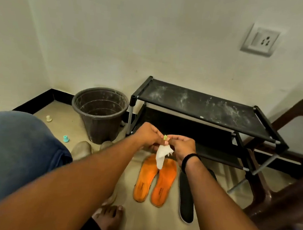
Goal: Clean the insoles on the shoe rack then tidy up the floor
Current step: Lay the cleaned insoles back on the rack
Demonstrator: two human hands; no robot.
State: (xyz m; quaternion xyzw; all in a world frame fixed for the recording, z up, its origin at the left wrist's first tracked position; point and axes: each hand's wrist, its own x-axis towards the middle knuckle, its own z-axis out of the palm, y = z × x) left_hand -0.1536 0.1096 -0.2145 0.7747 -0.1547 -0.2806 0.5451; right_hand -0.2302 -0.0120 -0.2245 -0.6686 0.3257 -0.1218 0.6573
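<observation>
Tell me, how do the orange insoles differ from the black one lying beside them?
The orange insoles are a bright pair lying side by side; the black insole is dark, with a pale rim, and no partner shows clearly. The orange pair lies in full view, while the right forearm crosses the black one's upper end. All lie flat on the floor.
</observation>
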